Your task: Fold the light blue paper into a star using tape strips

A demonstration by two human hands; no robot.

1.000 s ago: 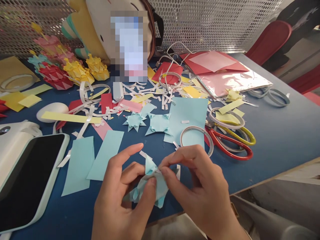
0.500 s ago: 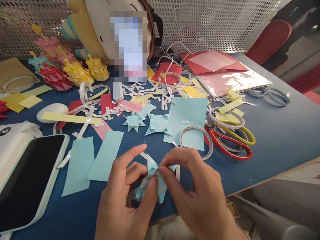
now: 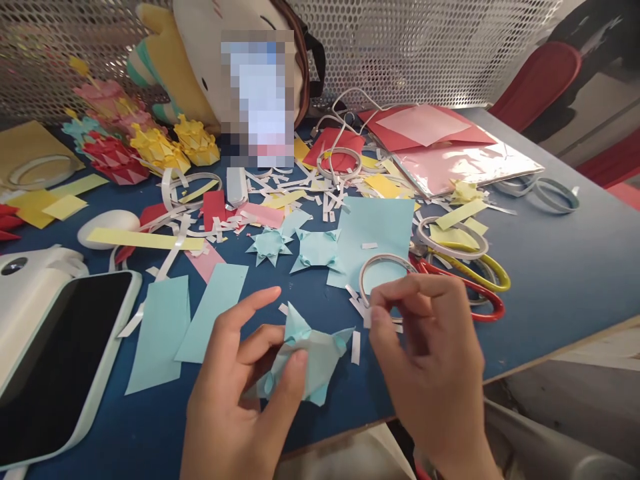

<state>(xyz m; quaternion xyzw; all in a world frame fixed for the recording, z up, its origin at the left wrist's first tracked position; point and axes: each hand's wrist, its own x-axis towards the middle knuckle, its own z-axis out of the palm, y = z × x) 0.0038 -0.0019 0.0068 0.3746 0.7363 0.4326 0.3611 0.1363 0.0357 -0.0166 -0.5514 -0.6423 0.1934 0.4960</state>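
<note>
My left hand (image 3: 245,380) grips a light-blue folded paper piece (image 3: 320,363) near the table's front edge, thumb pressed on its face. The piece has pointed corners with small curled folds. To the right, apart from it, my right hand (image 3: 425,347) pinches a small white paper strip (image 3: 367,318) between thumb and forefinger. Its other fingers are curled in. Just beyond that hand lies a roll of double-sided tape (image 3: 364,280). Past my hands lie two more light-blue folded pieces, a star-like one (image 3: 270,245) and a squarish one (image 3: 317,249).
Light-blue paper sheets (image 3: 160,333) lie at left beside a phone (image 3: 65,360). Scissors with red and yellow handles (image 3: 493,307) are at right under a tape roll (image 3: 453,252). White scraps (image 3: 300,180) litter the middle. Folded paper cakes (image 3: 157,148) and a plush toy (image 3: 185,60) stand behind.
My right hand has moved right, away from the folded paper piece, with a white strip in its fingertips. My left hand still holds the piece, slightly further left.
</note>
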